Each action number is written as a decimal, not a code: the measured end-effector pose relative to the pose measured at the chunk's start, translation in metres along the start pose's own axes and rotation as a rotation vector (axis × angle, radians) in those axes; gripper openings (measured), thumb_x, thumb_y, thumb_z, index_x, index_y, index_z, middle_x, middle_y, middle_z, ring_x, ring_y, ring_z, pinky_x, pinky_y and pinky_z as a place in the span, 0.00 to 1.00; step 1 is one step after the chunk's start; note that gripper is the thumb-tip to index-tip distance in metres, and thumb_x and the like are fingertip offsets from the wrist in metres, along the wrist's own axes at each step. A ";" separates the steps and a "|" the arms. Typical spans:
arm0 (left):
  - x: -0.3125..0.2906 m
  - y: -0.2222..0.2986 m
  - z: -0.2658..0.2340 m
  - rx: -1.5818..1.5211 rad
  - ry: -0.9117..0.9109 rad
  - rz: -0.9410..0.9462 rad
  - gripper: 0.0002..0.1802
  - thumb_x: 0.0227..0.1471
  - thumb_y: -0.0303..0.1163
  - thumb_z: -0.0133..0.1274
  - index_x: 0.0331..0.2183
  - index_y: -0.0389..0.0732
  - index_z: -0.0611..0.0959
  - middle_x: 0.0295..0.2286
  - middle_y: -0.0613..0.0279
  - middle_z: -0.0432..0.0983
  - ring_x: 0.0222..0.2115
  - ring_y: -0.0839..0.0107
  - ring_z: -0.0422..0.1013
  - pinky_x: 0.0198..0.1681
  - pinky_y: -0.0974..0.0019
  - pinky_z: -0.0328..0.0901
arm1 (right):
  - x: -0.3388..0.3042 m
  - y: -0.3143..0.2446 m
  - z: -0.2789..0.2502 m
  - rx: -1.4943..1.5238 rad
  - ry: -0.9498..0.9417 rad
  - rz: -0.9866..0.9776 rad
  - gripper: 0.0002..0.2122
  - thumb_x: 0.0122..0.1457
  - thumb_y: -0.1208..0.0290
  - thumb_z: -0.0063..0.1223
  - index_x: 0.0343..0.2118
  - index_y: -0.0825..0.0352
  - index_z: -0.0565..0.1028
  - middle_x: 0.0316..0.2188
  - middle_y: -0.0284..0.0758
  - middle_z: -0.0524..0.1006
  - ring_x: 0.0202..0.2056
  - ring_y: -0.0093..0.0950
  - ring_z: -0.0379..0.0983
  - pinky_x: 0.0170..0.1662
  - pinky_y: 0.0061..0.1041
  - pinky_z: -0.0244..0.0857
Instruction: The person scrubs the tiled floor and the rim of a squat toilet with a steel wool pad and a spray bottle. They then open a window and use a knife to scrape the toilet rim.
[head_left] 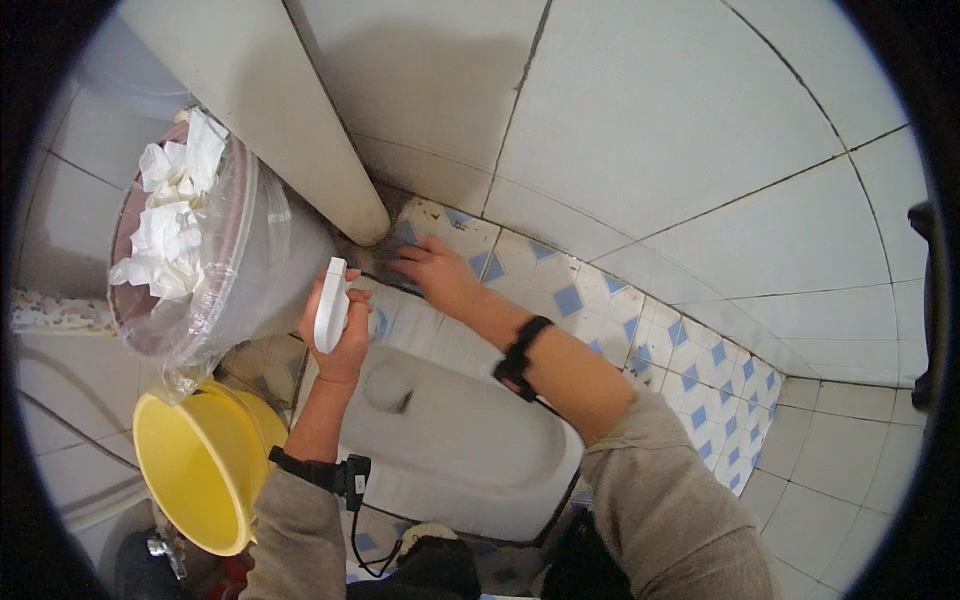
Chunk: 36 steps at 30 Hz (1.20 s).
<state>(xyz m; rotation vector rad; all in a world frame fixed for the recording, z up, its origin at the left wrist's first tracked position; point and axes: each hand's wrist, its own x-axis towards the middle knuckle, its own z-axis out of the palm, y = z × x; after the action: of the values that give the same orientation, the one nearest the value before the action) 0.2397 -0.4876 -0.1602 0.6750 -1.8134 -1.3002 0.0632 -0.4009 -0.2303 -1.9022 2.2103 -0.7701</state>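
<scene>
My left hand point(345, 335) is closed around a white spray bottle point(330, 310). Its smooth white head sticks up above the fist, and most of its body is hidden beneath the hand. Under my hands lies a white squat toilet point(455, 415) set in the floor. My right hand point(440, 275) reaches over the toilet's far end, low beside the foot of a thick pale pipe point(335, 140). The fingers of that hand look stretched out and slightly apart, a little blurred, near a dark patch of floor; I see nothing held in them.
On the left stands a plastic-lined bin point(240, 200) heaped with crumpled white tissue point(170, 240). Nearer to me sits a yellow basin point(190, 470), with a metal tap point(165, 550) beside it. Blue-and-white floor tiles point(570, 300) meet a tiled wall point(680, 130) along the far side.
</scene>
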 end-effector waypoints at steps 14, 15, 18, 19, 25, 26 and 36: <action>0.002 -0.005 0.000 0.027 0.008 0.028 0.20 0.46 0.17 0.51 0.46 0.28 0.76 0.34 0.55 0.81 0.26 0.73 0.78 0.30 0.69 0.73 | -0.058 -0.008 -0.025 -0.115 -0.082 0.070 0.22 0.49 0.80 0.50 0.50 0.62 0.76 0.50 0.34 0.76 0.46 0.38 0.70 0.50 0.33 0.69; 0.002 -0.003 -0.002 0.009 0.009 0.018 0.20 0.46 0.16 0.51 0.45 0.28 0.76 0.33 0.55 0.81 0.26 0.73 0.78 0.30 0.69 0.73 | -0.036 -0.005 -0.017 -0.106 -0.063 0.132 0.20 0.50 0.79 0.49 0.49 0.63 0.77 0.48 0.35 0.77 0.45 0.37 0.70 0.50 0.32 0.69; 0.000 0.000 -0.003 -0.023 0.053 -0.048 0.19 0.46 0.16 0.51 0.44 0.28 0.76 0.32 0.56 0.80 0.26 0.73 0.78 0.30 0.69 0.73 | 0.025 0.022 -0.007 -0.299 0.020 0.181 0.19 0.50 0.78 0.49 0.47 0.63 0.78 0.45 0.36 0.79 0.46 0.37 0.70 0.50 0.30 0.68; 0.001 -0.001 -0.004 0.020 0.031 -0.027 0.20 0.46 0.16 0.51 0.44 0.28 0.76 0.33 0.55 0.80 0.26 0.72 0.78 0.30 0.68 0.73 | 0.037 0.026 -0.005 -0.287 0.045 0.193 0.19 0.50 0.78 0.49 0.46 0.63 0.78 0.45 0.37 0.79 0.46 0.37 0.70 0.50 0.29 0.67; 0.002 -0.008 -0.005 0.058 0.002 0.070 0.23 0.45 0.16 0.52 0.47 0.29 0.74 0.35 0.52 0.82 0.26 0.70 0.79 0.32 0.67 0.74 | -0.016 0.007 -0.015 -0.147 -0.009 -0.008 0.19 0.49 0.79 0.50 0.46 0.64 0.78 0.48 0.35 0.77 0.45 0.34 0.69 0.50 0.28 0.67; 0.001 -0.009 -0.006 0.088 -0.003 0.084 0.23 0.45 0.16 0.51 0.47 0.28 0.74 0.35 0.52 0.82 0.26 0.70 0.79 0.32 0.67 0.74 | -0.035 0.005 -0.021 -0.139 -0.052 -0.067 0.19 0.48 0.80 0.50 0.46 0.63 0.78 0.49 0.34 0.76 0.45 0.33 0.69 0.50 0.28 0.67; 0.000 -0.005 -0.001 0.016 0.025 0.046 0.15 0.47 0.16 0.51 0.41 0.29 0.78 0.33 0.57 0.81 0.26 0.73 0.78 0.28 0.72 0.72 | 0.037 0.030 -0.016 -0.294 0.021 0.155 0.19 0.47 0.79 0.52 0.45 0.62 0.79 0.46 0.35 0.78 0.47 0.36 0.69 0.51 0.31 0.68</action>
<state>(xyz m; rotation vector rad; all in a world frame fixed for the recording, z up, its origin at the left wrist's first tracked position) 0.2406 -0.4901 -0.1649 0.6516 -1.8112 -1.2429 0.0230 -0.4287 -0.2215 -1.8138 2.5679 -0.4633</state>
